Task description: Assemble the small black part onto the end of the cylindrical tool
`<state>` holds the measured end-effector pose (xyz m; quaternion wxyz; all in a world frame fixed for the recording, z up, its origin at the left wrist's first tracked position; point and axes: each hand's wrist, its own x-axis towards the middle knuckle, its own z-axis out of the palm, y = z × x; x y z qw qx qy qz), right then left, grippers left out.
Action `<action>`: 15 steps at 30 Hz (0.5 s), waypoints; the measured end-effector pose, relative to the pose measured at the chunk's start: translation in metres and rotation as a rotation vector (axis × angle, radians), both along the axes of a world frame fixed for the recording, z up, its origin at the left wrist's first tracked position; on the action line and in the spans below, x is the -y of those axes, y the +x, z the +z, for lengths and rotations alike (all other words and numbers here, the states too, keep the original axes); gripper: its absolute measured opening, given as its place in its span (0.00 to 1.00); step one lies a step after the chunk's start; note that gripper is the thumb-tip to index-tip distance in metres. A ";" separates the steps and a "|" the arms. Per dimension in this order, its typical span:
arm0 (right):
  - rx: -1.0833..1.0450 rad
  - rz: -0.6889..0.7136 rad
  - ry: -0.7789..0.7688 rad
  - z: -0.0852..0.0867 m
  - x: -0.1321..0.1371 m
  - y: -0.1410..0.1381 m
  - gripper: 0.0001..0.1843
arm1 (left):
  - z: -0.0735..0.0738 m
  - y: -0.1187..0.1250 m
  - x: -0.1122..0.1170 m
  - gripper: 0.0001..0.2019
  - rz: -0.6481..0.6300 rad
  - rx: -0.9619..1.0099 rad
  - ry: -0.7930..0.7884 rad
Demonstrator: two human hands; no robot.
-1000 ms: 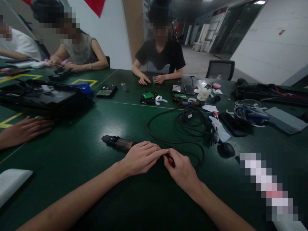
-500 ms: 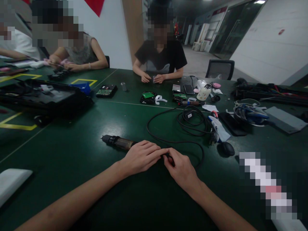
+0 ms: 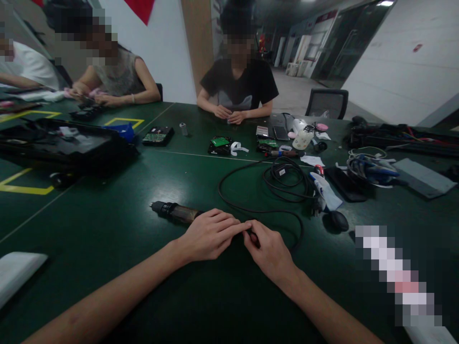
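An electric screwdriver [image 3: 181,213] lies on the green table, its bit end pointing left. My left hand [image 3: 211,234] lies over the tool's rear part, fingers stretched to the right and wrapped on it. The left index fingertip meets my right hand [image 3: 268,248], which is closed in a pinch around the dark cable end at the tool's tail. Most of what the right fingers hold is hidden. A black cable [image 3: 263,211] runs from near the right hand and loops into a coil [image 3: 289,177] beyond.
A black tray-like case [image 3: 64,143] stands at the left. Circuit board units [image 3: 220,145], a battery-like cylinder [image 3: 183,129], a bottle [image 3: 303,138], a mouse [image 3: 337,221] and gloves [image 3: 375,169] lie farther back. White objects [image 3: 21,272] sit at both near sides. A co-worker [image 3: 238,86] sits opposite.
My hands and the screwdriver stay almost still. The hands of the co-worker opposite have come closer together.
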<state>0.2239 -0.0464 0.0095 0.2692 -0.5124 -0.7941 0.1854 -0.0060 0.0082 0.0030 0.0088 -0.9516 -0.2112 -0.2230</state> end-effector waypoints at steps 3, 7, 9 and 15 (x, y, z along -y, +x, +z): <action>0.005 -0.001 0.008 -0.001 0.000 0.000 0.04 | -0.001 0.000 0.000 0.25 0.026 0.016 0.021; 0.007 0.000 0.015 -0.002 0.000 0.001 0.04 | 0.001 0.001 0.000 0.26 0.028 0.019 0.010; 0.005 0.001 0.016 -0.001 -0.001 0.001 0.04 | 0.001 0.001 0.000 0.27 0.009 0.009 0.007; 0.009 -0.001 -0.002 -0.002 -0.001 0.001 0.04 | 0.000 0.001 0.000 0.25 0.051 0.011 0.002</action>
